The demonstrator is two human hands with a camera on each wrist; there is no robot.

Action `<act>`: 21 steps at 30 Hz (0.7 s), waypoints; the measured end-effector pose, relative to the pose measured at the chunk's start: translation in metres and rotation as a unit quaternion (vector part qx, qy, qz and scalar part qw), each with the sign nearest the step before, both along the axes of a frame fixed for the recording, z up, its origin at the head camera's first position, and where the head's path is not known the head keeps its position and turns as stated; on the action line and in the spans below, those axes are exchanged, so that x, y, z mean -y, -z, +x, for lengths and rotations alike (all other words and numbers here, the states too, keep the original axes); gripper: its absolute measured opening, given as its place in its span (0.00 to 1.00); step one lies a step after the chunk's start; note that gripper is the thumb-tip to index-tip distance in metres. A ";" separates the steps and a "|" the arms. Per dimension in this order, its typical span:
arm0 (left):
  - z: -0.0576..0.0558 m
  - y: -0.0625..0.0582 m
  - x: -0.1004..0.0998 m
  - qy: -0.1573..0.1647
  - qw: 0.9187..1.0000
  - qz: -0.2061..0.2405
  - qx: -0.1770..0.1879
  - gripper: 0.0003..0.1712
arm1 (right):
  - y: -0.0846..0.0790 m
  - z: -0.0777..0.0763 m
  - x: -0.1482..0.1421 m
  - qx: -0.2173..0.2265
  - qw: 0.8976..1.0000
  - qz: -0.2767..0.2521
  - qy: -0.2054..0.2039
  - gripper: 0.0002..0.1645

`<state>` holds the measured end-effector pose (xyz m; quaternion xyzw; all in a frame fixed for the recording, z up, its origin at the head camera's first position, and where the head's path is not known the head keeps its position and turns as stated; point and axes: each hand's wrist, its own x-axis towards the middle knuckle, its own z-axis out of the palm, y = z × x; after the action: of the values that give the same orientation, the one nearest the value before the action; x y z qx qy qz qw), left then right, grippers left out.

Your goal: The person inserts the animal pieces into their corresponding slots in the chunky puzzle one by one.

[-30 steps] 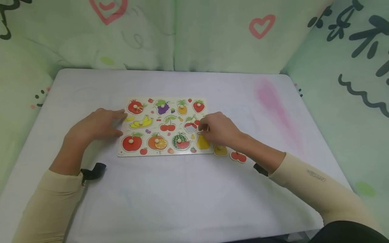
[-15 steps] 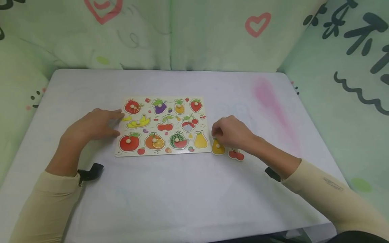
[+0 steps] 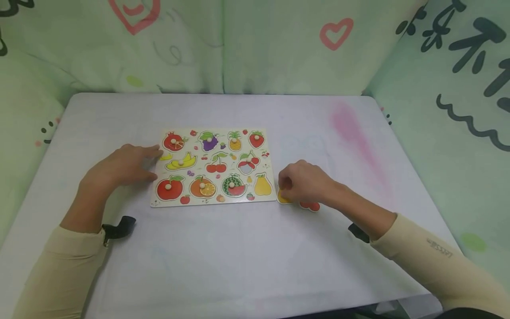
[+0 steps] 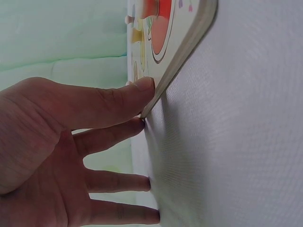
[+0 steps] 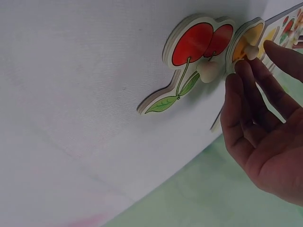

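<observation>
A fruit peg puzzle board [image 3: 235,202] lies on the white table, most of its fruit pieces bearing round knobs. My left hand [image 3: 121,164] rests at the board's left edge, thumb and index fingertip touching its corner in the left wrist view, the other fingers spread straight. Just off the board's right edge lies a pear puzzle piece [image 5: 240,46], partly covered by my right hand [image 3: 304,180] in the head view. In the right wrist view, thumb and fingertips stand on either side of its knob [image 5: 251,52], a small gap showing beside the thumb.
A cherry puzzle piece [image 5: 193,43] with a pale knob lies right beside the pear piece. The pear picture [image 3: 263,184] and cherry picture [image 3: 216,167] on the board show no knobs. Green fabric walls [image 3: 255,48] surround the table [image 3: 223,257].
My right hand has moved right from over the board to the pear piece, then lowered onto it. The left hand has stayed at the board's edge.
</observation>
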<state>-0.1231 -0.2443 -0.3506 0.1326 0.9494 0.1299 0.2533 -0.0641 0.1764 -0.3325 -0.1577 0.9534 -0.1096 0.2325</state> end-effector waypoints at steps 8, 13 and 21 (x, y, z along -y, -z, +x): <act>0.000 0.001 0.001 0.001 1.000 0.001 -0.002 0.44 | 0.002 0.002 -0.001 -0.004 1.000 0.003 -0.011 0.02; 0.000 0.001 0.001 0.000 1.000 0.001 -0.002 0.44 | 0.003 0.002 -0.002 -0.008 1.000 -0.002 -0.012 0.03; 0.000 0.001 0.001 0.003 1.000 -0.001 -0.004 0.44 | -0.001 0.001 -0.003 -0.018 1.000 -0.001 -0.014 0.02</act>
<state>-0.1232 -0.2449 -0.3518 0.1355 0.9502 0.1276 0.2500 -0.0630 0.1795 -0.3310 -0.1728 0.9551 -0.1049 0.2166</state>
